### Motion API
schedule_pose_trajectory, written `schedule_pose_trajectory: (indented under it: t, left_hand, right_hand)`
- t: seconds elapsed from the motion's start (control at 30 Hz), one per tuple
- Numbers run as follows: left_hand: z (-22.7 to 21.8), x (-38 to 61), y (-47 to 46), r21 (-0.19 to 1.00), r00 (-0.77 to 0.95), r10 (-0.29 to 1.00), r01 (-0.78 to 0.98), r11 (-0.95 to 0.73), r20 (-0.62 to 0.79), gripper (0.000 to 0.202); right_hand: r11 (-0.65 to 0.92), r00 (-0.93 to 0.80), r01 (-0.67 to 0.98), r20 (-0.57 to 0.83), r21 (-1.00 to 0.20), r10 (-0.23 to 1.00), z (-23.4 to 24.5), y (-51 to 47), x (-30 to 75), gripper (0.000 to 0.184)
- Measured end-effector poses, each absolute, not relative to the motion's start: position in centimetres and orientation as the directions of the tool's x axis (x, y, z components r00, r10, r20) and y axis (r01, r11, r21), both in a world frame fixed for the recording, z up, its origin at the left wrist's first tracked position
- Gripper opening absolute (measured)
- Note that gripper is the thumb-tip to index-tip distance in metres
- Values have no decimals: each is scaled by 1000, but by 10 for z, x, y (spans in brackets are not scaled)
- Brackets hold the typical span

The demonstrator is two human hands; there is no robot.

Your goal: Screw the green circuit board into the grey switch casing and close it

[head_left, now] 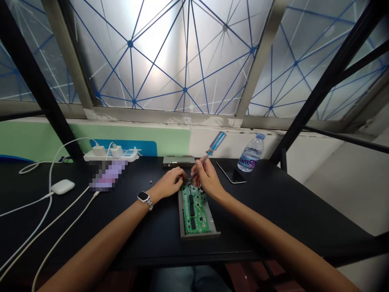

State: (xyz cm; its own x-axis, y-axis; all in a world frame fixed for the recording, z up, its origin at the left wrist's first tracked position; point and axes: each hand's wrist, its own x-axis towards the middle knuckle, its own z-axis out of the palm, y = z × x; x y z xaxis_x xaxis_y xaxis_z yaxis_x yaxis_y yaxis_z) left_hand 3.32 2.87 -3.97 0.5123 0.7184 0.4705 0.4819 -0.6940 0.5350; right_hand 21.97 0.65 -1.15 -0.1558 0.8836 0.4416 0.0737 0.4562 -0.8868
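Note:
My right hand is shut on a screwdriver with a translucent blue handle, and its thin metal shaft slants down to the far end of a green circuit board. The board lies in an open grey metal case. My left hand rests at the board's far end beside the shaft, its fingers hiding that corner. The screwdriver tip is hidden among my fingers. A small screw lies on the table to the left of my left hand.
A flat dark metal lid lies beyond the case. On the black table are a phone, a water bottle, a white earbud case, a pixelated patch, and a power strip with white cables.

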Motion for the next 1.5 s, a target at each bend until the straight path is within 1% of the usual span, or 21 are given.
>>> schedule_pose_trajectory:
  t: [0.1,0.17,0.23,0.3,0.4,0.53,0.8,0.97,1.1,1.23,1.5]
  left_hand:
    - [-39,30,25,616,439,766,458,-641,470,21]
    - [-35,29,24,700,410,791,385,-601,454,22]
    - [-32,28,23,753,419,791,302,-585,446,24]
    - [-30,28,23,770,441,782,263,-581,440,23]
    - [-31,28,24,783,460,787,265,-563,411,23]
    - [-34,27,26,774,434,810,317,-548,395,24]
    - [-37,25,29,731,407,815,386,-563,413,22]
    - [-37,24,30,719,396,826,422,-552,402,19]
    - [-35,25,29,710,384,830,440,-550,406,15]
    - [-35,25,29,701,385,826,446,-557,412,13]
    - [-36,26,26,674,381,818,467,-573,431,22]
  right_hand:
    - [530,-223,144,494,-836,840,8,22,208,27]
    - [568,-258,191,518,-800,816,15,28,202,25]
    - [591,-262,231,535,-773,803,16,30,198,24]
    - [601,-258,261,546,-755,797,12,28,198,23]
    - [612,-266,287,553,-737,790,4,24,200,21]
    - [624,-272,318,562,-713,781,0,22,200,20]
    - [654,-320,385,570,-651,757,1,26,198,17]
    - [647,-318,380,563,-661,763,-3,29,199,19]
    - [646,-352,348,545,-679,761,-2,31,200,23]
    - [647,-369,366,534,-668,761,0,30,200,26]
    - [637,-367,395,522,-662,770,-1,29,200,33]
